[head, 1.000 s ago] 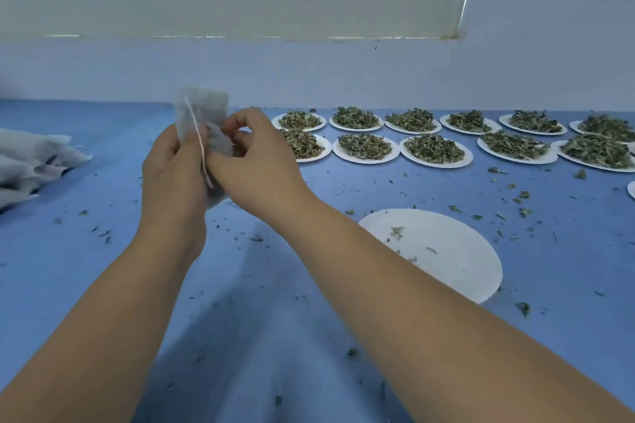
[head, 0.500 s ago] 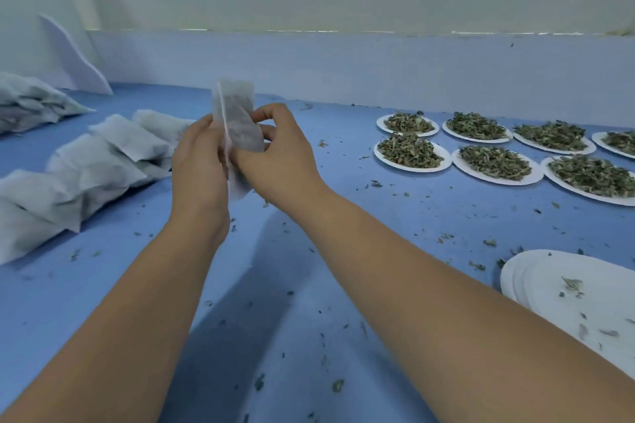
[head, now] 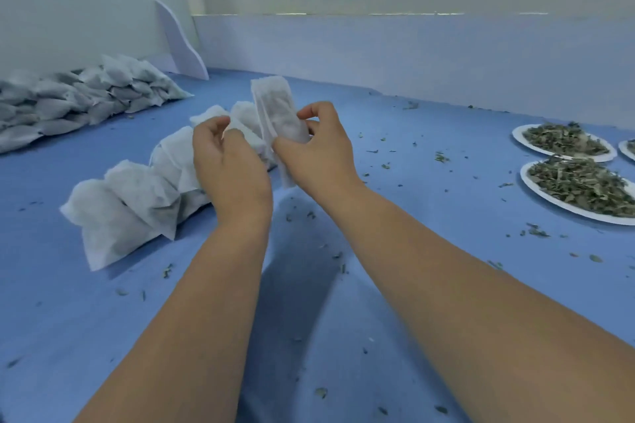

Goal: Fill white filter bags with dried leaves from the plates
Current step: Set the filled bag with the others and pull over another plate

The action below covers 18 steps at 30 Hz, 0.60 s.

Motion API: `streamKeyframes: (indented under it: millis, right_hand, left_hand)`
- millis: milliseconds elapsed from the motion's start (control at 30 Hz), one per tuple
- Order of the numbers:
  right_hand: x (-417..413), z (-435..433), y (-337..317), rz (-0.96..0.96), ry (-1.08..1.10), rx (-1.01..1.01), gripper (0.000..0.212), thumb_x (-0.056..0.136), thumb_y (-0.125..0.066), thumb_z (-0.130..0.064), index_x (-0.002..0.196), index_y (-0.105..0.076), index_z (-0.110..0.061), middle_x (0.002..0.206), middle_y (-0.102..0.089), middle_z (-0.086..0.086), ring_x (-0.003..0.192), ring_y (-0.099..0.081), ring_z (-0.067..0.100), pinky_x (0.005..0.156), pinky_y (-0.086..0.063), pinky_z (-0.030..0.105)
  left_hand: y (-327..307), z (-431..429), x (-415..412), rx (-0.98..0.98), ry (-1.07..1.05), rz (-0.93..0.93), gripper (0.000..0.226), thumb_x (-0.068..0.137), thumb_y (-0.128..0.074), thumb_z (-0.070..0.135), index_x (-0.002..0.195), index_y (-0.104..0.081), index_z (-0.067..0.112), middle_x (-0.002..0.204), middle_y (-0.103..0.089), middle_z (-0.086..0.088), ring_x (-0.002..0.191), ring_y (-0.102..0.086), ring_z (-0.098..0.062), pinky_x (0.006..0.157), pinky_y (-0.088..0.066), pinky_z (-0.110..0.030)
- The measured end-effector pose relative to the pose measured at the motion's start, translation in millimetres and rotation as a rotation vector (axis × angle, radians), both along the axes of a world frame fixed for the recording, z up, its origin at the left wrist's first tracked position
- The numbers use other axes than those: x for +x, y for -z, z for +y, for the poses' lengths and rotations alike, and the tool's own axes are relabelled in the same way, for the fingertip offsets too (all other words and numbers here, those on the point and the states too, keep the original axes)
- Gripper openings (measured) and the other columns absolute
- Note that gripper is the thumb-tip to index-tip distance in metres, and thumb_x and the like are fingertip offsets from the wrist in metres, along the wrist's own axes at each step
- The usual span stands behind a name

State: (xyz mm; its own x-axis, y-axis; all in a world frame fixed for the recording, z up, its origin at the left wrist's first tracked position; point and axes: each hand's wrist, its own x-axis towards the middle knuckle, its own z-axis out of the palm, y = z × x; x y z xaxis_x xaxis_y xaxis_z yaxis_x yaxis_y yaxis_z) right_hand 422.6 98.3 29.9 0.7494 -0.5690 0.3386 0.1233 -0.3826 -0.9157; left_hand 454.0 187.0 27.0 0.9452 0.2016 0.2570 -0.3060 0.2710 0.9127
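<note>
Your right hand (head: 319, 154) grips the white filter bag (head: 280, 113). The thumb is on the near face and the fingers are curled round the far side. The bag stands nearly upright above the table (head: 429, 216), its top leaning slightly left. Its lower end hangs below your palm, off the surface. Grey contents show faintly through the fabric, but you cannot read the fill level.

Your left hand (head: 230, 165) is just left of the bag, raised to the same height with the fingers curled inward. You cannot tell whether it pinches anything or touches the bag, because white fabric lies directly behind the fingertips.

Behind and left of your left hand, a row of filled bags (head: 137, 196) lies on the table, each overlapping the next. Further left, near the wall, a larger pile of filled bags (head: 79, 96) is stacked. A white curved panel (head: 182, 41) stands upright in the corner beyond that pile.

At the right edge there are two white plates, the near plate (head: 525, 177) and the far plate (head: 516, 134), both well apart from your hands. Each carries a heap of dried leaves (head: 584, 182). A third plate (head: 627, 149) is cut off by the frame.

Loose leaf fragments (head: 441, 157) are scattered over the blue surface, between the plates and your forearms and also nearer to you.
</note>
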Motion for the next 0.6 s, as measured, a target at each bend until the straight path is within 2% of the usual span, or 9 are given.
streamKeyframes:
  millis: [100,167,267,333,400,467,533,600]
  right_hand:
    - [28.3,8.1,2.4,-0.025,-0.009,-0.016,0.035,0.075,-0.066,-0.028,0.106,-0.050,-0.031,0.094,-0.062,-0.012,0.078,-0.060,0.002,0.062,-0.044,0.022]
    - [46.5,14.8,2.4,-0.043,-0.013,-0.037,0.034,0.077,-0.067,-0.026,0.107,-0.053,-0.030,0.094,-0.058,-0.019,0.083,-0.055,-0.007,0.066,-0.044,0.018]
    - [69.0,22.7,0.2,-0.063,-0.028,-0.073,0.030,0.080,-0.067,-0.025,0.109,-0.058,-0.028,0.096,-0.060,-0.019,0.087,-0.056,-0.005,0.070,-0.047,0.020]
    - [80.1,29.8,-2.6,-0.086,-0.036,-0.145,0.029,0.081,-0.068,-0.026,0.109,-0.061,-0.027,0.099,-0.064,-0.017,0.087,-0.057,-0.002,0.070,-0.041,0.013]
    - [88.6,39.4,-5.6,-0.109,-0.066,-0.214,0.030,0.081,-0.070,-0.027,0.110,-0.062,-0.026,0.100,-0.065,-0.016,0.087,-0.057,0.003,0.071,-0.040,0.012]
    - [94.1,46.2,-6.3,-0.056,-0.123,-0.318,0.033,0.083,-0.071,-0.032,0.113,-0.059,-0.025,0.096,-0.065,-0.011,0.087,-0.059,0.011,0.074,-0.047,0.024]
    - [96.8,48.9,-5.4,0.095,-0.193,-0.461,0.038,0.087,-0.068,-0.035,0.121,-0.056,-0.022,0.095,-0.063,-0.005,0.089,-0.060,0.019,0.081,-0.051,0.038]
    - [96.9,48.6,-4.2,0.200,-0.241,-0.511,0.044,0.092,-0.065,-0.036,0.131,-0.053,-0.019,0.100,-0.062,0.000,0.096,-0.060,0.023,0.088,-0.050,0.042]
  left_hand:
    - [4.1,4.6,4.7,-0.014,-0.063,0.031,0.028,0.093,-0.042,0.008,0.113,-0.060,0.015,0.082,-0.064,0.018,0.061,-0.055,0.009,0.057,-0.042,-0.009]
    - [6.9,8.5,8.2,0.009,-0.104,0.058,0.028,0.093,-0.043,0.009,0.113,-0.060,0.018,0.076,-0.064,0.023,0.067,-0.056,0.005,0.063,-0.044,-0.014]
    - [7.1,13.3,12.6,-0.004,-0.149,0.103,0.026,0.094,-0.045,0.011,0.114,-0.061,0.015,0.089,-0.065,0.013,0.080,-0.060,-0.002,0.072,-0.047,-0.020]
    - [5.2,15.2,12.4,-0.016,-0.176,0.109,0.027,0.095,-0.045,0.012,0.116,-0.061,0.015,0.098,-0.066,0.010,0.090,-0.062,-0.005,0.077,-0.048,-0.019]
    - [2.0,16.4,11.3,-0.021,-0.207,0.100,0.029,0.096,-0.044,0.011,0.119,-0.060,0.018,0.111,-0.066,0.008,0.103,-0.062,-0.007,0.087,-0.051,-0.020]
    - [-0.5,16.6,10.8,-0.028,-0.221,0.106,0.031,0.097,-0.043,0.013,0.122,-0.059,0.020,0.118,-0.066,0.004,0.109,-0.062,-0.010,0.093,-0.053,-0.030]
    - [-1.2,16.5,10.5,-0.017,-0.217,0.124,0.030,0.099,-0.042,0.016,0.124,-0.058,0.023,0.121,-0.066,0.002,0.110,-0.062,-0.013,0.095,-0.053,-0.036]
    - [-1.2,16.0,9.7,0.008,-0.197,0.139,0.028,0.102,-0.042,0.019,0.125,-0.057,0.024,0.122,-0.065,0.000,0.114,-0.061,-0.016,0.099,-0.051,-0.040]
